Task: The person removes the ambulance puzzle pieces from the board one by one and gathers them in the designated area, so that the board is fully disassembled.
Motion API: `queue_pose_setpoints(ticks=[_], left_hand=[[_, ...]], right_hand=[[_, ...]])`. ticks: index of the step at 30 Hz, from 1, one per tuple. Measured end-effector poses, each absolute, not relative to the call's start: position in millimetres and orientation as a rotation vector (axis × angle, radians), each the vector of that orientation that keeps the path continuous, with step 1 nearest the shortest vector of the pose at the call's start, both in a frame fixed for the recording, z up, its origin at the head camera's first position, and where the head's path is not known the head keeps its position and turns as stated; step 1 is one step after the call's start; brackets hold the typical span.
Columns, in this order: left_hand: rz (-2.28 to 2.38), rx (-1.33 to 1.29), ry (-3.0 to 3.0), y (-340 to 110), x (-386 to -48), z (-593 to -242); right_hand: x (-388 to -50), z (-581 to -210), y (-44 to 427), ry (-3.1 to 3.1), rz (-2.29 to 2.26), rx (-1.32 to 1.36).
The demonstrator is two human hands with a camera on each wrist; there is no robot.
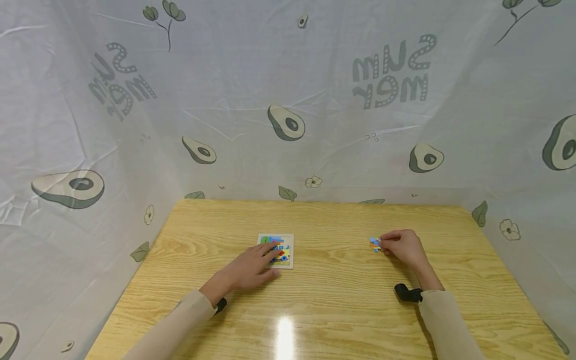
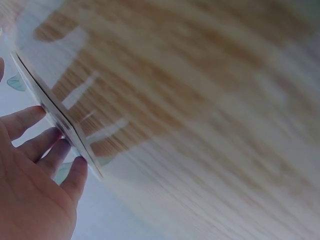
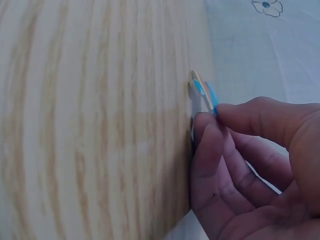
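Behind and along both sides, a pale hanging cloth, printed with avocados, leaves and reversed lettering. Below it, a wood-grained worktop, with a bright patch of glare on the near side. Reaching in over it, two light sleeves, with a small black device showing at each wrist.

At left, the left hand, fingers loosely spread and fairly straight, laid over a board and gripping nothing. Well apart from it, the right hand, thumb and finger pinching a small piece.

Next in size, the board, lying on the worktop under the left fingers: flat, squarish, pale-bordered, the nearest thing to a container here. Inside the border, a picture in green, blue, yellow and red, partly hidden by fingers. Towards the far right corner inside, a paler patch; impossible to tell whether an unfilled gap.

Smallest, the piece, thin, blue and orange, close over the worktop; contact with the wood hard to judge.

Step in hand, by judgement: steadying the board on one side, handling a loose piece on the other. Next move probably calling for a secure fingertip pinch and light, even pressure on the board
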State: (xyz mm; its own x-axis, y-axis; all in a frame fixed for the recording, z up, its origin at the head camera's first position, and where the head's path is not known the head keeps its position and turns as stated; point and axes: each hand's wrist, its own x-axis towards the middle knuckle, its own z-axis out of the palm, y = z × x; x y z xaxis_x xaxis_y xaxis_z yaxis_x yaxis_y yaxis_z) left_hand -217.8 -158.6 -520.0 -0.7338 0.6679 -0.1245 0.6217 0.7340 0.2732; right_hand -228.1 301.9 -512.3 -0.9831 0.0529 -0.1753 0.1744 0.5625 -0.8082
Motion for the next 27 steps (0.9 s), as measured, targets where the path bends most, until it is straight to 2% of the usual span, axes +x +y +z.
queue_pose_setpoints(ticks=[27], left_hand=[[0.313,1.029,2.722,-158.7,-217.9,-519.7]], right_hand=[[-233.7,-495.5,308.0,2.619,-1.308,0.308]])
